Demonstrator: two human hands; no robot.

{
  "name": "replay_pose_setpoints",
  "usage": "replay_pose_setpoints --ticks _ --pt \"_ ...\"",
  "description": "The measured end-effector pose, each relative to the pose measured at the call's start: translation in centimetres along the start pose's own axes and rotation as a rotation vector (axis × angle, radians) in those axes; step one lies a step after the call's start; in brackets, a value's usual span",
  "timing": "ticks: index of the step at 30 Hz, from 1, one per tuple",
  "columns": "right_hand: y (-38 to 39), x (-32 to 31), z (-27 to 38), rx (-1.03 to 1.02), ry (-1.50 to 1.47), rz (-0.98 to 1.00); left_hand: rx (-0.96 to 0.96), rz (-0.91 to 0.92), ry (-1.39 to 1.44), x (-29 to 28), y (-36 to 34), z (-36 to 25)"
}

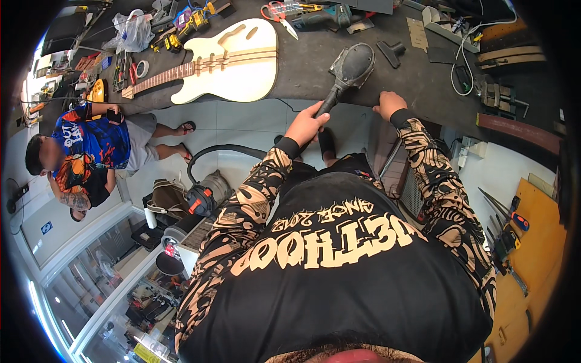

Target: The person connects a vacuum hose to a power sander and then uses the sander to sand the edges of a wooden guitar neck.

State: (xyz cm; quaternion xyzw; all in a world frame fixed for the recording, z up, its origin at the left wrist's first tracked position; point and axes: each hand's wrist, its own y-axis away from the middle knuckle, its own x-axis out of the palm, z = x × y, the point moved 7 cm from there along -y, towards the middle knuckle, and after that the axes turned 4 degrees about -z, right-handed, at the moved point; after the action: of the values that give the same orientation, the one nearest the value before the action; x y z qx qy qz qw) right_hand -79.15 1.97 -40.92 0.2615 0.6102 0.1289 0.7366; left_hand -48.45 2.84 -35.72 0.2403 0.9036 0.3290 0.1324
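Observation:
My left hand [307, 125] is wrapped round the handle of a dark, dusty electric sander [354, 63], its head over the bench. A hose or cord trails below it. My right hand [390, 104] is at the bench's front edge, right of the sander, fingers loosely bent with nothing visible in them. An unpainted cream electric guitar body [239, 72] with brown stripes and a fretted neck [160, 79] lies left of the sander. A black T-shaped nozzle [390, 53] lies to its right.
The dark bench [439, 91] holds scissors [277, 17], yellow drills [184, 24], clamps [502, 97] and cords. A shop vacuum [206, 195] stands below, left of me. Another person [91, 139] is at the bench's left, someone else beside them. A wooden tool board [532, 266] is at the right.

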Motion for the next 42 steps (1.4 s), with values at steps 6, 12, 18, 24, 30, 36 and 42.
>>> replay_pose_setpoints --ticks 6,12,18,24,30,36,42 --pt "1.4 -0.8 0.1 0.005 -0.053 -0.065 -0.011 0.032 0.067 -0.9 -0.2 1.0" --pt "18.4 -9.1 16.4 -0.816 -0.283 -0.606 -0.068 0.19 -0.12 -3.0 5.7 3.7" --pt "16.1 -7.6 20.6 -0.972 -0.075 -0.233 0.319 0.054 -0.469 -3.3 13.2 -3.4" --pt "16.1 -8.7 21.2 -0.94 -0.022 -0.002 0.195 -0.185 -0.849 -4.8 15.7 -2.7" --pt "15.9 -5.3 23.3 -0.575 -0.126 1.054 0.58 -0.375 -0.983 -3.3 17.2 -5.2" --pt "17.7 -8.7 24.5 -1.149 0.016 -0.038 0.302 -0.255 -0.817 -4.8 16.2 -3.4" --pt "19.5 -9.9 23.6 -1.201 0.061 -0.39 -0.126 0.241 -0.316 -5.3 16.5 -4.2"
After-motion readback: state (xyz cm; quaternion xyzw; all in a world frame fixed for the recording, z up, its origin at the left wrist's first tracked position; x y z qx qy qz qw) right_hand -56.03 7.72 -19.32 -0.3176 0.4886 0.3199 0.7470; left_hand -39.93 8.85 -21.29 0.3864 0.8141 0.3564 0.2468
